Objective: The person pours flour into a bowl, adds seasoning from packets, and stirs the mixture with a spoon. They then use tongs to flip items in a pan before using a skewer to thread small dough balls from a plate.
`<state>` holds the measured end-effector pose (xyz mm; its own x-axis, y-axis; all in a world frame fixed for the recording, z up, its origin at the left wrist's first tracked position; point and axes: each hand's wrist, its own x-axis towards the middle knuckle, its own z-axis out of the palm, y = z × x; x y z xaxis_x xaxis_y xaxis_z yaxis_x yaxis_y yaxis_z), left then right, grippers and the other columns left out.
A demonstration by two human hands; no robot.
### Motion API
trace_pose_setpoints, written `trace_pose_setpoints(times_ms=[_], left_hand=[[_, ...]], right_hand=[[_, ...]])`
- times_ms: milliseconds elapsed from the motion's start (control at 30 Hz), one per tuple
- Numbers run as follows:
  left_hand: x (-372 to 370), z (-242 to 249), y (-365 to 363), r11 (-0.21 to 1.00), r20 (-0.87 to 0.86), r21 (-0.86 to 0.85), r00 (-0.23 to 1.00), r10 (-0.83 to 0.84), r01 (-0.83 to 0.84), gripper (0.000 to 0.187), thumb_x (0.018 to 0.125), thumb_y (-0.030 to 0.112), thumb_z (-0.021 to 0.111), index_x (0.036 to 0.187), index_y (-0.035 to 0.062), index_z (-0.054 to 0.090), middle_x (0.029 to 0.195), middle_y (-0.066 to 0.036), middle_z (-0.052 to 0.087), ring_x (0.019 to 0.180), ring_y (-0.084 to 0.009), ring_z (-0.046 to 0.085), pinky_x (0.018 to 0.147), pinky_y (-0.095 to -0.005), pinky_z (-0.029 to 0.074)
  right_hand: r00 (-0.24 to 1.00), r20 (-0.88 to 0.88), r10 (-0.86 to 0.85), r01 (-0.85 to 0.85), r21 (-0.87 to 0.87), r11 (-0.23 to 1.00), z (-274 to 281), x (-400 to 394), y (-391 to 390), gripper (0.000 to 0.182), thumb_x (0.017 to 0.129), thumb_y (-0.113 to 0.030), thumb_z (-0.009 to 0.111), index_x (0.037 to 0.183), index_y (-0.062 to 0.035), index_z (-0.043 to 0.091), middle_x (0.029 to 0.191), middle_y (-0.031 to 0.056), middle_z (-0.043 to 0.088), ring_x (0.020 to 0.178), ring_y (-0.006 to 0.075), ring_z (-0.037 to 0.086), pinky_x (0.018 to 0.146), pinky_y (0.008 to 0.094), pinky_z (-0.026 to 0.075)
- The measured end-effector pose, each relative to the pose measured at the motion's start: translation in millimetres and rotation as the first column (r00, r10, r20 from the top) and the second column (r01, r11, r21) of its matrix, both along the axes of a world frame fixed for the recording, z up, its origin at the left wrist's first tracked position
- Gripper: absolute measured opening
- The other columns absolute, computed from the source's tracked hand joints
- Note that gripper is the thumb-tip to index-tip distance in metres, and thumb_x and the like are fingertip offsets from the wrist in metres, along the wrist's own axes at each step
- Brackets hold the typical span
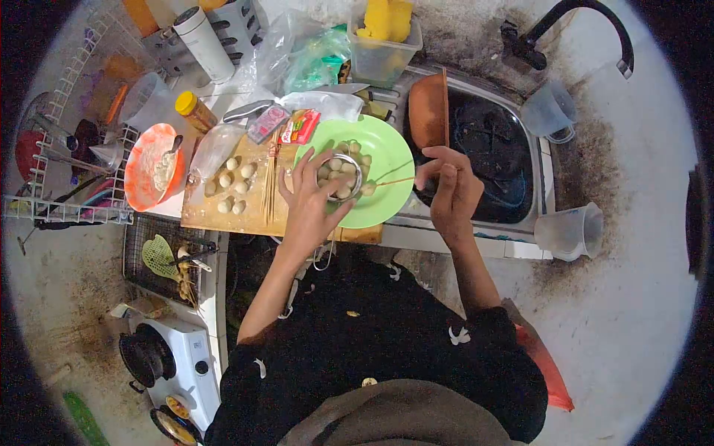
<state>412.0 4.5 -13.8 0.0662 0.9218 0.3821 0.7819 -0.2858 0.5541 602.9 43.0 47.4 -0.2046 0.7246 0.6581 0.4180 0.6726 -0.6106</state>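
My left hand lies over the near left side of a round metal strainer, fingers spread and fingertips over the pale balls in it. The strainer rests on a light green plate, where more balls lie behind it. Between its fingertips my right hand pinches the end of a thin wooden skewer. The skewer points left over the plate, with one ball at its far tip, beside the strainer's rim.
Left of the plate, a wooden board bears several balls and loose skewers. An orange bowl of flour stands farther left. Behind my right hand are a brown bowl and the sink. A stove is at lower left.
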Motion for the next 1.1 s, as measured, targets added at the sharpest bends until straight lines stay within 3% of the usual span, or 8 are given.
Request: trace_pose_setpoints(times_ms=[200, 267, 567, 667, 967, 1033, 1100], left_hand=[[6, 4, 4, 0.999, -0.097, -0.03, 0.995, -0.014, 0.011, 0.028, 0.061, 0.02, 0.07, 0.088, 0.0179, 0.065, 0.133, -0.007, 0.028, 0.127, -0.0289, 0.016, 0.094, -0.0602, 0.006], [9, 5, 12, 0.996, -0.153, 0.006, 0.984, -0.085, 0.087, 0.025, 0.06, 0.022, 0.071, 0.084, 0.0175, 0.066, 0.137, -0.007, 0.022, 0.129, -0.0287, 0.012, 0.093, -0.0618, 0.005], [15, 11, 36, 0.981, -0.322, -0.022, 0.927, -0.191, 0.194, 0.012, 0.057, 0.024, 0.071, 0.066, 0.019, 0.066, 0.139, -0.007, 0.019, 0.13, -0.0269, 0.01, 0.094, -0.0608, 0.003], [12, 11, 37, 0.975, -0.28, -0.026, 0.935, -0.22, 0.222, 0.011, 0.057, 0.025, 0.071, 0.065, 0.0191, 0.065, 0.139, -0.006, 0.02, 0.13, -0.027, 0.01, 0.094, -0.0608, 0.003], [12, 6, 40, 0.972, -0.283, -0.021, 0.931, -0.229, 0.232, 0.012, 0.056, 0.026, 0.071, 0.065, 0.0198, 0.066, 0.138, -0.006, 0.021, 0.13, -0.0271, 0.009, 0.094, -0.0611, 0.0], [11, 6, 40, 0.972, -0.283, -0.024, 0.931, -0.231, 0.234, 0.012, 0.055, 0.026, 0.071, 0.065, 0.0197, 0.066, 0.138, -0.006, 0.021, 0.13, -0.027, 0.009, 0.094, -0.0611, 0.0], [12, 6, 40, 0.971, -0.282, -0.024, 0.93, -0.235, 0.238, 0.013, 0.055, 0.026, 0.071, 0.065, 0.0196, 0.066, 0.138, -0.006, 0.021, 0.129, -0.0269, 0.009, 0.094, -0.0612, 0.0]], right_hand=[[0.999, -0.049, -0.008, 0.005, -0.065, 0.998, -3, 2, 0, 0.027, 0.092, -0.02, 0.033, 0.096, -0.0036, 0.054, 0.056, 0.0037, 0.054, 0.05, 0.0112, 0.054, 0.05, 0.0233, 0.043], [0.999, -0.053, 0.0, -0.004, -0.063, 0.998, -4, 2, 1, 0.027, 0.092, -0.02, 0.034, 0.096, -0.0036, 0.054, 0.056, 0.0036, 0.055, 0.05, 0.0112, 0.054, 0.05, 0.0232, 0.043], [1.0, -0.019, -0.013, 0.012, -0.028, 1.0, -2, 2, -2, 0.023, 0.091, -0.016, 0.036, 0.094, -0.0046, 0.055, 0.056, 0.0034, 0.054, 0.051, 0.0115, 0.055, 0.05, 0.0244, 0.043], [0.998, -0.063, 0.003, -0.005, -0.042, 0.999, -4, 2, 0, 0.024, 0.091, -0.016, 0.035, 0.094, -0.0049, 0.055, 0.056, 0.0031, 0.054, 0.05, 0.0116, 0.054, 0.05, 0.0245, 0.043], [0.998, 0.046, 0.047, -0.042, -0.101, 0.994, 7, -5, 2, 0.02, 0.087, -0.012, 0.04, 0.096, -0.0073, 0.057, 0.058, 0.0059, 0.053, 0.051, 0.0148, 0.054, 0.051, 0.0256, 0.043], [0.992, 0.118, 0.049, -0.027, -0.185, 0.982, 11, -7, 2, 0.019, 0.084, -0.012, 0.043, 0.097, -0.0085, 0.057, 0.063, 0.007, 0.056, 0.054, 0.0186, 0.056, 0.052, 0.0282, 0.044], [0.991, 0.119, 0.068, -0.051, -0.139, 0.989, 7, -9, 5, 0.019, 0.083, -0.012, 0.044, 0.097, -0.0095, 0.057, 0.066, 0.0077, 0.057, 0.057, 0.0209, 0.057, 0.053, 0.03, 0.044]])
